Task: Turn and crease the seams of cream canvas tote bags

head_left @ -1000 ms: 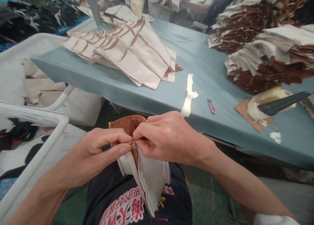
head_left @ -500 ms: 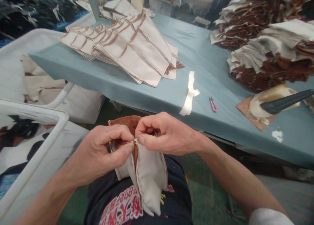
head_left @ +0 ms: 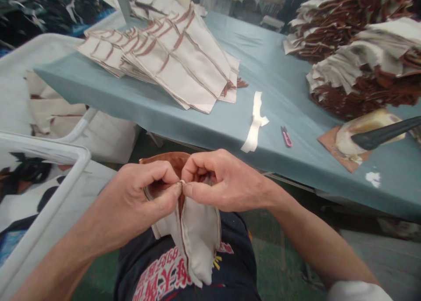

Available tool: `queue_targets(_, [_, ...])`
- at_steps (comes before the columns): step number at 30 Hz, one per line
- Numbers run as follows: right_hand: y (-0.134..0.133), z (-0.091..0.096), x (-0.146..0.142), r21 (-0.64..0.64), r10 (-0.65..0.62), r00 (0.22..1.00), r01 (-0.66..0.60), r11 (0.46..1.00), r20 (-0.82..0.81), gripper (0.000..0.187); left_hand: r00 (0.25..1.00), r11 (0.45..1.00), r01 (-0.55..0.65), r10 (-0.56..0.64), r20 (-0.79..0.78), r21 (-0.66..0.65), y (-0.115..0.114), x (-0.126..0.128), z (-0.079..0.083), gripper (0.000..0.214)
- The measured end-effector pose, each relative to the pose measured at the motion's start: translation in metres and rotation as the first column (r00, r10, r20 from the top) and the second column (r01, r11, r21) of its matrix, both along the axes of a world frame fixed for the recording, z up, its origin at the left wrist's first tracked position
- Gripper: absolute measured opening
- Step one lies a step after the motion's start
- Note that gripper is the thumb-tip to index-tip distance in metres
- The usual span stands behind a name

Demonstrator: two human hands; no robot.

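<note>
A cream fabric pouch (head_left: 197, 237) with a brown leather lining hangs over my lap, below the table edge. My left hand (head_left: 138, 200) pinches the left side of its open mouth between thumb and forefinger. My right hand (head_left: 223, 182) pinches the right side, fingers curled into the opening. The fingertips of both hands meet at the pouch's seam. The brown lining (head_left: 171, 161) shows behind my knuckles.
A blue-grey table (head_left: 269, 73) carries a fanned stack of finished cream pieces (head_left: 174, 55), heaps of cream and brown pieces (head_left: 358, 51) at the right, a white strip (head_left: 255, 123), a small pink cutter (head_left: 287, 136) and a black-handled tool (head_left: 381, 134). White bins (head_left: 46, 161) stand left.
Both hands have worked the pouch's mouth further apart and drawn slightly closer to my body. The pouch has folded in and hangs shorter. The view has tipped down a little.
</note>
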State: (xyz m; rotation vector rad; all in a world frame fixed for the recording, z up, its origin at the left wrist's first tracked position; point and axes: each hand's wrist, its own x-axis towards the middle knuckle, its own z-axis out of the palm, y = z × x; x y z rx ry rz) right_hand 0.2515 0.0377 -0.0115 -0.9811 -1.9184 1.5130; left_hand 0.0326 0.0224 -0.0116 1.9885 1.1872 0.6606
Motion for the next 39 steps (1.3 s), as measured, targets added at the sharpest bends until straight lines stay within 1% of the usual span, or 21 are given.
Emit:
queue_targets(5, [0.002, -0.001, 0.0, 0.036, 0.012, 1.0, -0.012, 0.999, 0.005, 0.009, 1.0, 0.998, 0.023, -0.022, -0.01, 0.055, -0.004, -0.002, 0.0, 0.029])
queue_targets(8, [0.002, 0.001, 0.001, 0.082, 0.003, 0.996, -0.01, 0.997, 0.085, 0.009, 1.0, 0.994, 0.02, -0.021, 0.008, 0.106, -0.005, -0.001, 0.002, 0.028])
queue_targets(11, [0.0, 0.004, 0.001, 0.158, -0.021, 0.989, -0.003, 0.987, 0.149, 0.009, 1.0, 0.988, 0.028, -0.027, -0.005, 0.15, -0.006, 0.002, 0.006, 0.027])
queue_targets(13, [-0.002, 0.005, -0.001, 0.214, -0.05, 0.989, 0.019, 0.977, 0.141, 0.008, 0.999, 0.987, 0.033, -0.032, -0.005, 0.16, -0.005, 0.003, 0.009, 0.026])
queue_targets(15, [-0.004, 0.005, -0.003, 0.223, -0.08, 0.991, 0.055, 0.973, 0.105, 0.007, 0.999, 0.991, 0.03, -0.033, 0.019, 0.127, -0.004, 0.002, 0.009, 0.026])
queue_targets(16, [-0.004, 0.004, -0.004, 0.191, -0.091, 0.992, 0.074, 0.979, 0.081, 0.007, 0.999, 0.996, 0.034, -0.038, 0.038, 0.086, -0.004, 0.001, 0.007, 0.027])
queue_targets(17, [-0.005, 0.002, -0.005, 0.132, -0.099, 0.994, 0.091, 0.987, 0.054, 0.007, 0.997, 0.999, 0.039, -0.042, 0.065, 0.036, -0.003, 0.0, 0.005, 0.028])
queue_targets(19, [-0.004, -0.002, -0.008, -0.06, -0.075, 0.997, 0.074, 0.995, -0.018, 0.009, 0.988, 0.995, 0.068, -0.056, 0.146, -0.075, -0.001, -0.005, -0.004, 0.031])
queue_targets(21, [-0.003, -0.006, -0.01, -0.243, -0.041, 0.995, 0.017, 0.97, -0.092, 0.012, 0.965, 0.977, 0.113, -0.065, 0.253, -0.179, 0.0, -0.01, -0.017, 0.03])
queue_targets(22, [-0.003, -0.007, -0.011, -0.298, -0.029, 0.993, -0.006, 0.955, -0.114, 0.014, 0.946, 0.964, 0.135, -0.057, 0.319, -0.228, 0.0, -0.012, -0.025, 0.029])
queue_targets(24, [-0.002, -0.008, -0.012, -0.333, -0.014, 0.992, -0.029, 0.943, -0.126, 0.015, 0.892, 0.93, 0.181, -0.018, 0.451, -0.32, -0.002, -0.016, -0.039, 0.028])
queue_targets(27, [-0.002, -0.005, -0.013, -0.308, -0.005, 0.991, -0.037, 0.951, -0.135, 0.014, 0.804, 0.88, 0.24, 0.057, 0.592, -0.41, -0.005, -0.019, -0.055, 0.036])
queue_targets(29, [-0.002, -0.004, -0.014, -0.289, -0.001, 0.99, -0.04, 0.956, -0.139, 0.014, 0.787, 0.868, 0.258, 0.065, 0.613, -0.423, -0.004, -0.02, -0.06, 0.043])
queue_targets(31, [-0.002, -0.005, -0.013, -0.264, 0.002, 0.992, -0.036, 0.964, -0.127, 0.015, 0.795, 0.868, 0.264, 0.051, 0.604, -0.421, -0.002, -0.022, -0.061, 0.048])
queue_targets(33, [-0.001, -0.006, -0.012, -0.226, 0.002, 0.993, -0.03, 0.974, -0.12, 0.014, 0.811, 0.868, 0.267, 0.032, 0.584, -0.418, 0.001, -0.023, -0.058, 0.052])
queue_targets(36, [0.0, -0.007, -0.01, -0.146, -0.012, 0.994, -0.004, 0.989, -0.107, 0.011, 0.873, 0.907, 0.263, -0.078, 0.481, -0.33, 0.007, -0.024, -0.046, 0.056])
queue_targets(39, [0.003, -0.005, -0.007, -0.024, -0.017, 0.998, 0.015, 1.0, -0.055, 0.009, 0.928, 0.938, 0.263, -0.182, 0.326, -0.226, 0.013, -0.022, -0.028, 0.045])
